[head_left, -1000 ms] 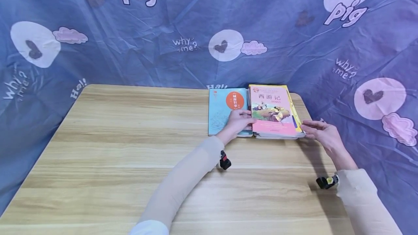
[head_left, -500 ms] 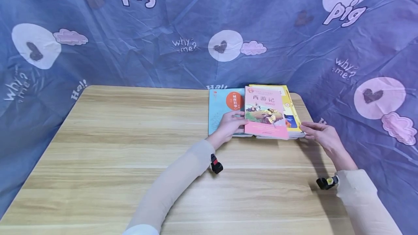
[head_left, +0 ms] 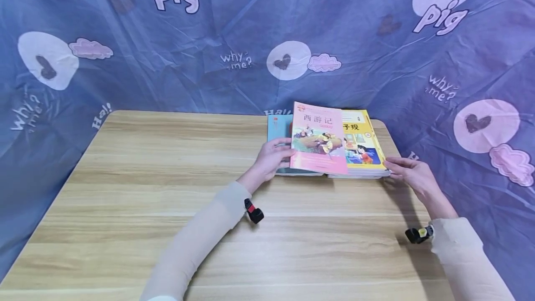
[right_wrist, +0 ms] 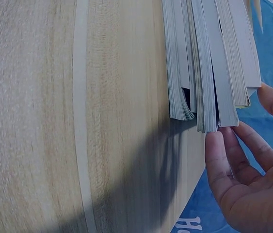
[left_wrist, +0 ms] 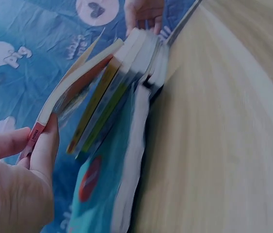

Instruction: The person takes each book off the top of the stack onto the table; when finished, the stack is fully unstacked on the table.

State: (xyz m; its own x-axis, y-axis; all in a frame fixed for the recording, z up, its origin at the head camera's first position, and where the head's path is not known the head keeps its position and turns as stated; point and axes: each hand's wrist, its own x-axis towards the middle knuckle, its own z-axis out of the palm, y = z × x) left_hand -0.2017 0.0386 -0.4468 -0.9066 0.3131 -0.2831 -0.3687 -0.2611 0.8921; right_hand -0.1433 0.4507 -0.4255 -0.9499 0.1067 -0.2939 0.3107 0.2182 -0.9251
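Note:
My left hand (head_left: 269, 157) pinches a pink paperback book (head_left: 322, 140) by its spine edge. In the left wrist view the pink book (left_wrist: 58, 94) is raised and tilted, its pages sagging away from the thumb and fingers. Under it lies a blue book (head_left: 277, 129), partly covered, beside a stack topped by a yellow book (head_left: 361, 152) with a cartoon child on its cover. At the stack's right side is my right hand (head_left: 411, 175), its fingertips against the book edges. The right wrist view has its thumb (right_wrist: 272, 99) at the top corner and its fingers at lower books.
The books lie at the back right of a wooden table (head_left: 167, 199), close to its far edge. A blue printed cloth (head_left: 234, 17) hangs behind and on both sides. Each wrist wears a small black camera.
My left hand has slid the pink book left off the stack and lifted it over the blue book, uncovering the yellow cover. The right hand has stayed at the stack's edge.

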